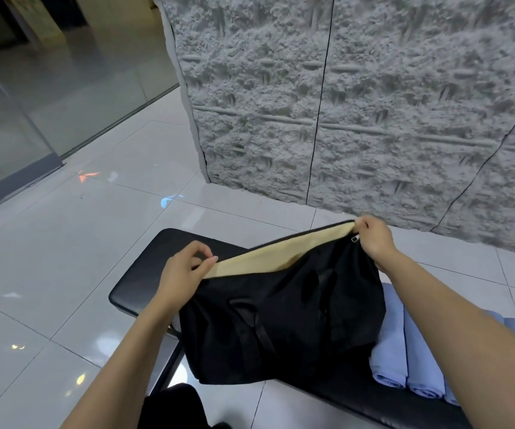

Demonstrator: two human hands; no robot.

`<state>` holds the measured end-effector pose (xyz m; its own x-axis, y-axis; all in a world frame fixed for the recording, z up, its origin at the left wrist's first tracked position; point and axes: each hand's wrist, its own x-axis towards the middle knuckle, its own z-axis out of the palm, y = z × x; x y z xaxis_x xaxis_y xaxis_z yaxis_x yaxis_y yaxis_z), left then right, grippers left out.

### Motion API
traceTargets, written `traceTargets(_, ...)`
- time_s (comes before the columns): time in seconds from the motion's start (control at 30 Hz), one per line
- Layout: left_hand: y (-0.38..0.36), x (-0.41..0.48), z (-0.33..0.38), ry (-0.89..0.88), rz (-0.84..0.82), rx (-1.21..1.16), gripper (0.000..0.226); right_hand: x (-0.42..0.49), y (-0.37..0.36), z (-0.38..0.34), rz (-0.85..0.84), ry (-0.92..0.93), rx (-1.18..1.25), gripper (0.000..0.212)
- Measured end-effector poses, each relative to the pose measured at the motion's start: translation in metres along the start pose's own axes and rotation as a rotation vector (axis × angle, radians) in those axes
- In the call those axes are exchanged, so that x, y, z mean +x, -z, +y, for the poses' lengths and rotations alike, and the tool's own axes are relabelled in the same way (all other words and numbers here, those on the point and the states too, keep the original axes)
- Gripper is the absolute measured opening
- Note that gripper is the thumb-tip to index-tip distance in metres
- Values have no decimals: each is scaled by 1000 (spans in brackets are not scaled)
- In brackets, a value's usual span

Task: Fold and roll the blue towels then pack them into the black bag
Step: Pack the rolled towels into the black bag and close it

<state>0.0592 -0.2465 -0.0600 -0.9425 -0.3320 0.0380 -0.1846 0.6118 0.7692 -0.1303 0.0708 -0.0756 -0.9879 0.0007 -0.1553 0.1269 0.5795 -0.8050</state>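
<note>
A black bag with a beige lining hangs over the black bench, its zipped top pulled wide so the lining shows. My left hand pinches the bag's left rim. My right hand grips the rim's right end beside the zip pull. Rolled blue towels lie side by side on the bench to the right of the bag, partly hidden behind my right forearm and the bag.
The black padded bench runs from upper left to lower right over glossy white floor tiles. A rough grey stone wall rises just behind it. Glass panels stand at the far left.
</note>
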Motion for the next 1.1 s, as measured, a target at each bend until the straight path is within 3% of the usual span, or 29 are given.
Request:
traceTargets(0.07, -7, 0, -6, -97, 23, 119, 19, -6, -4, 9, 31, -14, -139, 20)
traceTargets(0.13, -10, 2, -12, -293, 45, 397, 31, -22, -7, 7, 121, 69, -257, 19)
traceTargets(0.23, -12, 4, -10, -490, 45, 655, 29, -65, -23, -6, 309, 463, -369, 29)
traceTargets(0.3, -9, 2, -4, -464, -25, 709, 18, -97, -45, -9, 176, 727, -488, 29)
traceTargets(0.33, -9, 1, -3, -430, -68, 746, 30, -109, -57, -9, 73, 788, -558, 32)
traceTargets(0.43, -13, -3, -2, -417, -182, 912, 49, -130, -84, -7, -115, 842, -711, 39)
traceTargets(0.57, -25, -5, -7, -392, -252, 1025, 32, -142, -88, 2, -333, 831, -833, 58)
traceTargets(0.7, -35, -7, -2, -362, -221, 1009, 25, -152, -76, 19, -255, 925, -927, 17)
traceTargets(0.8, -39, -7, 10, -364, -35, 814, 38, -162, -64, 27, -203, 941, -902, 29)
traceTargets(0.9, -38, 1, 13, -384, 140, 631, 32, -172, -47, 32, -128, 988, -915, 31)
traceTargets(1.1, -44, 6, 33, -320, 278, 546, 44, -189, -4, 15, 16, 1004, -949, 20)
